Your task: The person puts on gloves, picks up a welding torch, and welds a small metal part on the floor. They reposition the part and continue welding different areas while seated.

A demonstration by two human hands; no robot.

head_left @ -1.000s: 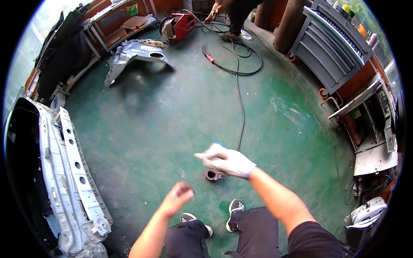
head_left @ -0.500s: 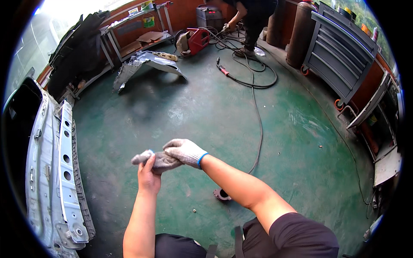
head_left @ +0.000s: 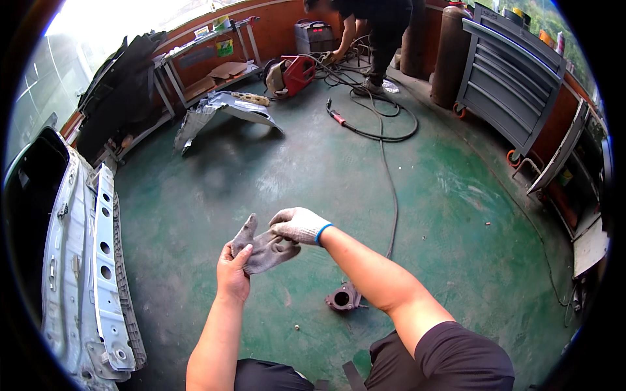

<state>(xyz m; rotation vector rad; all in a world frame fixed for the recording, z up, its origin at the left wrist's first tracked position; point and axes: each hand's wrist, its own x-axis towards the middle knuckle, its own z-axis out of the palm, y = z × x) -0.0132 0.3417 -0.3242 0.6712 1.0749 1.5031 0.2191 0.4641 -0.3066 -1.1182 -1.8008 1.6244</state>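
Smudged grey work glove wrinkling between hands; bare left hand pinching left side, right hand in blue-cuffed white glove pinching right.

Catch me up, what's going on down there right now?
The person's bare left hand holds a loose grey glove, thumb on top. Their right hand, in a white glove with a blue cuff, grips the other end. Below, a metal part with a round opening lies on the green floor. Farther off, a co-worker bends over with a hand at the cables, near a red machine.
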